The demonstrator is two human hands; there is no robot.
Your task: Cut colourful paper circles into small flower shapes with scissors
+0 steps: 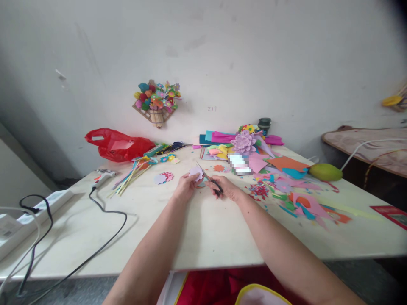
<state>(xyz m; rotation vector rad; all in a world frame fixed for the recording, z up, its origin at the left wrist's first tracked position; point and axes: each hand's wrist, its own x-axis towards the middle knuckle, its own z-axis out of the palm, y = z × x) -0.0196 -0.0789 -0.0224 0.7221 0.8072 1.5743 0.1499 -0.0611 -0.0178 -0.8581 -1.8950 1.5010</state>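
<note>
My left hand [186,186] pinches a small pale lilac foam flower shape [196,172] just above the table. My right hand [226,188] is closed round the black handles of a pair of scissors [210,178], whose blades point up and left into the edge of the lilac shape. Both hands sit close together near the middle of the pale table [203,233]. Two more cut flower shapes [164,177], one lilac and one pink, lie a little to the left of my left hand.
Colourful foam scraps [299,199] litter the right side. A purple foam flower [243,142] and stacked sheets lie at the back. A red plastic bag [117,145], coloured sticks [130,178], glue gun [103,176] with black cable and a power strip [34,209] are left. A green fruit [324,172] lies right.
</note>
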